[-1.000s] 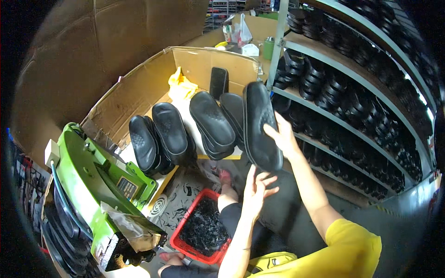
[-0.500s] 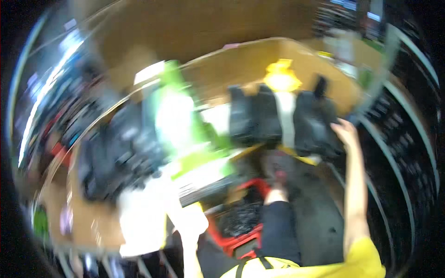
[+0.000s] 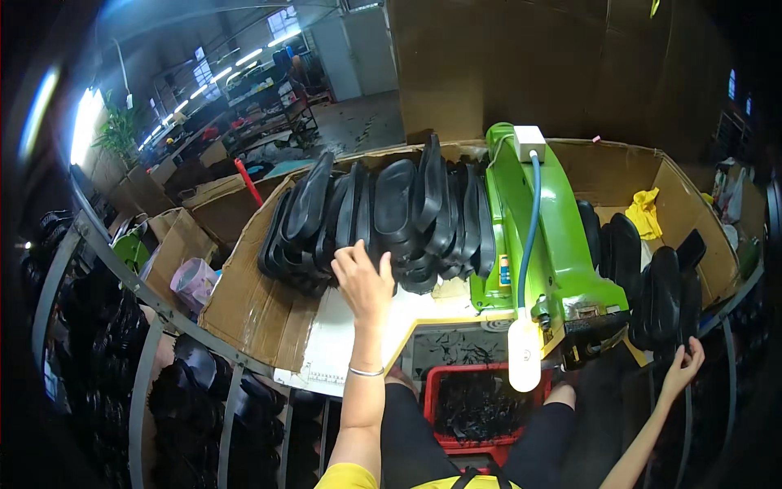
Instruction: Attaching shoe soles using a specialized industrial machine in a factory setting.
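Fingers (image 3: 345, 264) of the left hand (image 3: 364, 284) sit apart by black oval rubbery soles (image 3: 394, 200), contact unclear. The right hand's (image 3: 681, 372) spread near others (image 3: 664, 295).

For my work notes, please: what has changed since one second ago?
The left hand moved left to the large pile of soles. The right hand no longer holds up a sole; it is by the right stack. Machine, red basket, yellow cloth stayed.

Black soles (image 3: 395, 200) crowd the left in a jumbled heap, some tipped nearly upright, others stacked beneath, while a smaller cluster (image 3: 664, 285) leans at right.
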Available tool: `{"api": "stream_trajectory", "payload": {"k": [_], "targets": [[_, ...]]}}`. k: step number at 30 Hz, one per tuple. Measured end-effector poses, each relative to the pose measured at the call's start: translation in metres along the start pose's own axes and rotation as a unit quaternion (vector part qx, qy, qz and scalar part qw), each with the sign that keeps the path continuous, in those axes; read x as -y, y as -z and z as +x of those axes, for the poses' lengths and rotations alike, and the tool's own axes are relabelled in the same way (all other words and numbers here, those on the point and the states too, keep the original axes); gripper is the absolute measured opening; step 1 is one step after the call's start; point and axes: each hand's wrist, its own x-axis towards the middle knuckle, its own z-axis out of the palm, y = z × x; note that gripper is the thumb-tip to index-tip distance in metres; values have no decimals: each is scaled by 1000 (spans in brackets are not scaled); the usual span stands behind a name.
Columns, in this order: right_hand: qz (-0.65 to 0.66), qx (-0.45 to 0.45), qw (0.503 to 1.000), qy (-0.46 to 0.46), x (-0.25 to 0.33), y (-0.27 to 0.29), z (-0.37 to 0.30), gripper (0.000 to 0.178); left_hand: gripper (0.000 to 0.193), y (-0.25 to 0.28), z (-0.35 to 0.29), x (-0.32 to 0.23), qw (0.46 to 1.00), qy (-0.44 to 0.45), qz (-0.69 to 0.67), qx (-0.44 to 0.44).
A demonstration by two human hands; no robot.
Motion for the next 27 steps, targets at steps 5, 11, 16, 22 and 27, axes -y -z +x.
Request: {"api": "stream_trajectory", "payload": {"k": [5,11,16,22,27], "targets": [[34,35,999,-12,32,-16,-27,21,35,-11,2,1,1000,-26,-6,-11],[37,52,998,-16,9,0,-44,21,29,29,54,55,987,32,-10,-160],[76,73,993,-51,-1,-2,-53,22,62,13,92,83,984,171,59,7],[105,101,985,-94,20,-19,-85,23,58,4,69,111,983,99,-63,-141],[108,132,980,-101,42,-19,-106,24,34,25,19,55,977,-82,-49,-188]]}}
